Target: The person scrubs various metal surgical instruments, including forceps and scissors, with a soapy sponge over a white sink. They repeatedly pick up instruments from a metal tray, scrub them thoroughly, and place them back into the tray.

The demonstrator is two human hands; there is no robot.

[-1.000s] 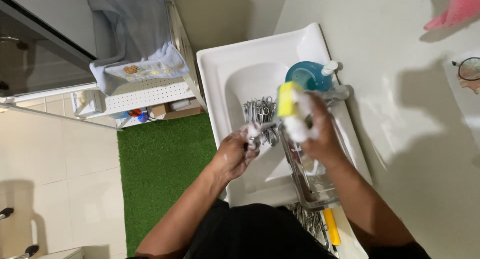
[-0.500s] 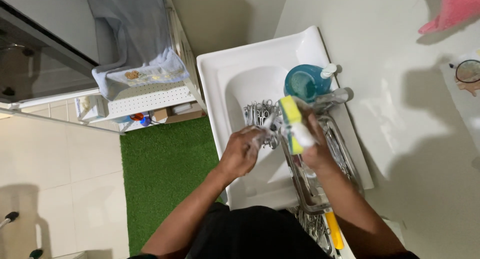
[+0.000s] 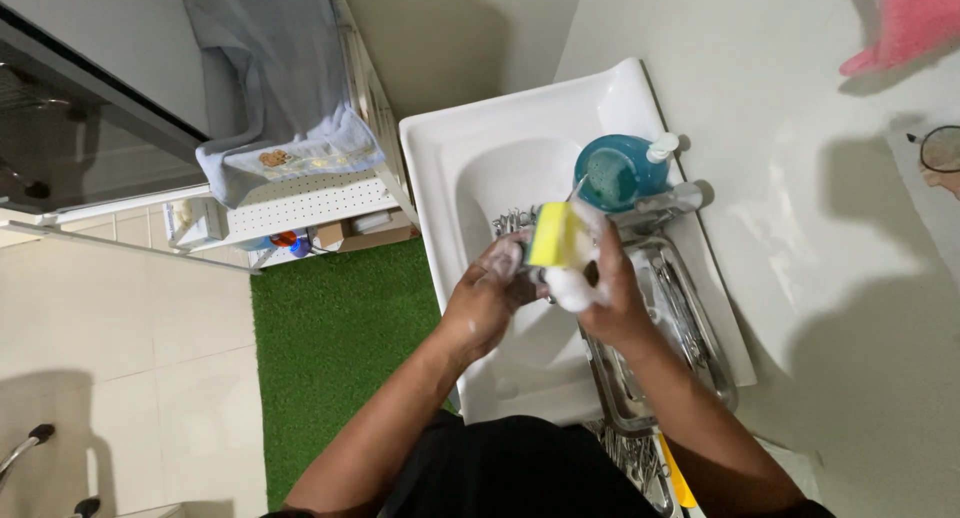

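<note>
Sponge [image 3: 556,234], yellow and foamy, sits gripped in the right hand [image 3: 600,288] above the white sink [image 3: 450,158], while the left hand [image 3: 490,293] pinches a small metal utensil [image 3: 532,274] against it; firm, short strokes over the basin would likely contain suds.

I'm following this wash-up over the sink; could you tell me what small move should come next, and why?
Probably another stroke of the yellow sponge along the utensil: the right hand holds the foamy sponge over the white sink, and the left hand grips something small against it.
</note>
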